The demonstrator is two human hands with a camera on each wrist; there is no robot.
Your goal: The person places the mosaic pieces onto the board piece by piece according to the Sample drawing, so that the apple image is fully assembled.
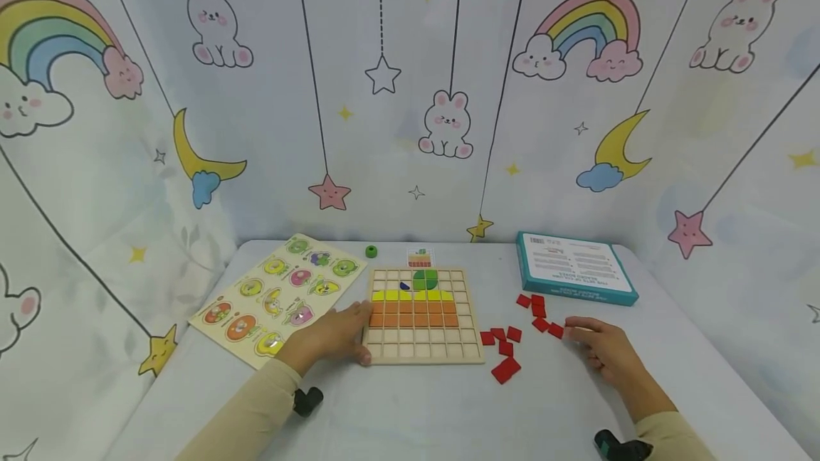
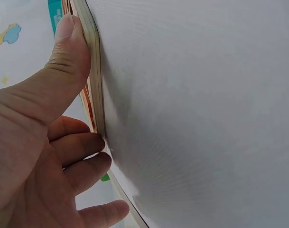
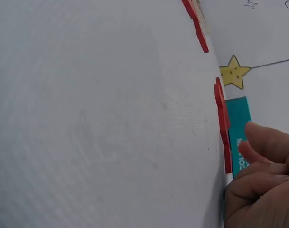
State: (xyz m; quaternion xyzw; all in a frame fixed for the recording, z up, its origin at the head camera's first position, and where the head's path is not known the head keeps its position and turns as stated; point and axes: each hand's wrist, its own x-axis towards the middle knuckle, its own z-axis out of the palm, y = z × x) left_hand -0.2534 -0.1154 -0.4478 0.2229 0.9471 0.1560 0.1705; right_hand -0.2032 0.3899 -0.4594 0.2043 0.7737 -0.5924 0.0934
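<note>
Grid board (image 1: 423,316) is seen lying flat at the middle of the surface (image 1: 410,411), partly filled with yellow and orange rows and a green piece above them; its lower rows are unfilled. Bare surface is left in front of the board, toward the near edge. The board's left edge is touched by the left hand (image 1: 339,336), whose thumb (image 2: 68,52) is laid along the wooden side while the fingers (image 2: 82,145) are loosely bent against it. Red tiles (image 1: 506,347) are scattered just right of the board. The rightmost red tile (image 1: 555,330) is met by the fingertips of the right hand (image 1: 605,354), fingers curled; whether it is pinched cannot be told. A teal box (image 1: 573,276) lies behind, a fruit puzzle (image 1: 275,297) to the left.
</note>
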